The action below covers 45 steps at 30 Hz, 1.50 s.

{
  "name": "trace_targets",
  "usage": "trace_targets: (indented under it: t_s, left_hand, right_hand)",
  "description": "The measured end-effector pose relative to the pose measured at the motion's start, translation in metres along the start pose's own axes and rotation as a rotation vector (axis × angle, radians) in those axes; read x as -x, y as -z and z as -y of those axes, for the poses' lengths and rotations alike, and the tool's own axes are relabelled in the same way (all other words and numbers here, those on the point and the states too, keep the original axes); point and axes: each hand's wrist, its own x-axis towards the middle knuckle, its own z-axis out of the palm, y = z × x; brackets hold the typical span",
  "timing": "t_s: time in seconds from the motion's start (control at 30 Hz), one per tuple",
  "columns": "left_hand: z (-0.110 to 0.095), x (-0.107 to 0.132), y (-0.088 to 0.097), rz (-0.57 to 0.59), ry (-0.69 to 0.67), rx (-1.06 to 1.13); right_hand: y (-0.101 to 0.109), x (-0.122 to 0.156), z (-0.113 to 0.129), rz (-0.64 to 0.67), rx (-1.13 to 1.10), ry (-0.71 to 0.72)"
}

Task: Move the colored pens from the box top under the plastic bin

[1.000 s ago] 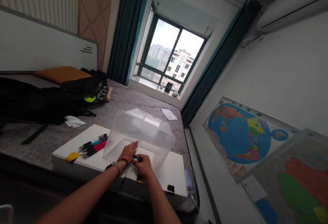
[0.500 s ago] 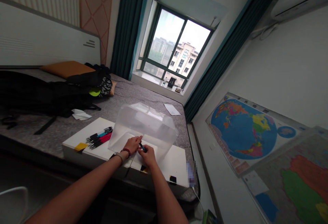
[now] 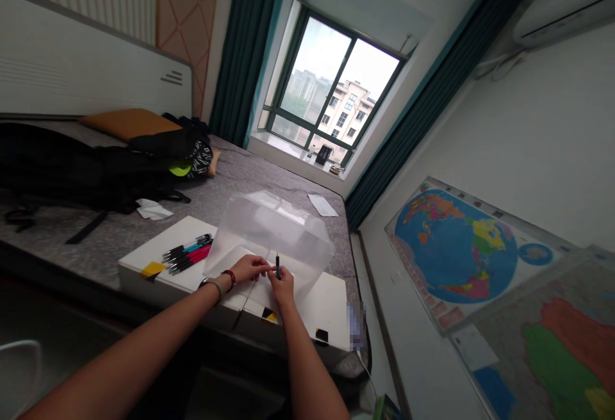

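Note:
My right hand (image 3: 283,284) pinches a thin dark pen (image 3: 277,267) and holds it nearly upright in front of a clear plastic box (image 3: 269,241) lying on its side. My left hand (image 3: 250,269), with a watch and a red band at the wrist, has its fingertips pinched together right beside the pen; whether they touch it I cannot tell. Both hands hover over a white board (image 3: 158,260) on the grey bed. Several black, teal and red pens (image 3: 188,254) lie in a bundle on the board to the left.
A black backpack (image 3: 72,173) and an orange cushion (image 3: 127,122) lie at the bed's left. Crumpled tissue (image 3: 152,210) and a white paper (image 3: 323,205) rest on the cover. A yellow note (image 3: 152,269) sits on the board's corner. Maps (image 3: 456,247) lean against the right wall.
The pen has swung from lying slanted between my hands to standing nearly upright in my right hand. My head has shifted slightly, so the scene sits a little higher and to the right.

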Motion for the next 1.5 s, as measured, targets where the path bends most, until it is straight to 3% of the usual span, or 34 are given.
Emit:
trace_targets:
  t_s: [0.27,0.67,0.77,0.9,1.07,1.33,1.5]
  left_hand:
    - [-0.001,0.002,0.003,-0.019,-0.018,0.002]
    - [-0.008,0.006,0.002,-0.05,0.015,0.033]
    - [-0.007,0.006,0.005,-0.144,0.049,0.139]
    - [-0.004,0.009,0.012,-0.291,0.021,0.492]
    - [-0.001,0.013,0.018,-0.335,0.003,0.785]
    - [0.006,0.007,0.022,-0.363,-0.02,0.884]
    - [0.006,0.007,0.021,-0.339,-0.023,0.818]
  right_hand:
    - [-0.002,-0.004,-0.012,-0.05,-0.023,0.013]
    - [-0.004,-0.005,-0.014,0.013,-0.06,-0.026]
    - [-0.005,-0.001,-0.01,-0.002,0.017,0.013]
    - [-0.006,0.006,-0.003,-0.018,0.092,0.06]
    - [-0.007,0.008,-0.003,-0.06,0.177,0.07]
    - [-0.008,0.009,-0.002,-0.064,0.237,0.109]
    - [-0.008,0.009,-0.001,-0.053,0.231,0.101]
